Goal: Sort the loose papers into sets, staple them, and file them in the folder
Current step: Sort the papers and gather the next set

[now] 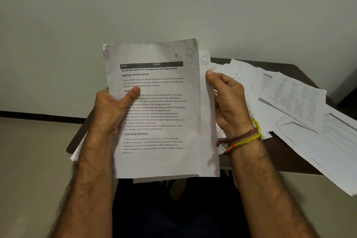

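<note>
I hold a small stack of printed sheets upright in front of me. The front sheet [158,114] carries a "Wardrobe Outfit" heading and a circled "S-1" at its top right. My left hand [114,110] grips its left edge, thumb on the text. Behind it a second sheet [207,118] marked "S-4" sticks out to the right, and my right hand [228,102] holds that sheet's right edge with curled fingers. No stapler or folder is visible.
A dark brown table [289,152] lies behind and to the right, covered by several loose printed papers [301,106] fanned toward the right edge. A few more sheets [77,152] poke out at the table's left corner. Pale wall and floor surround it.
</note>
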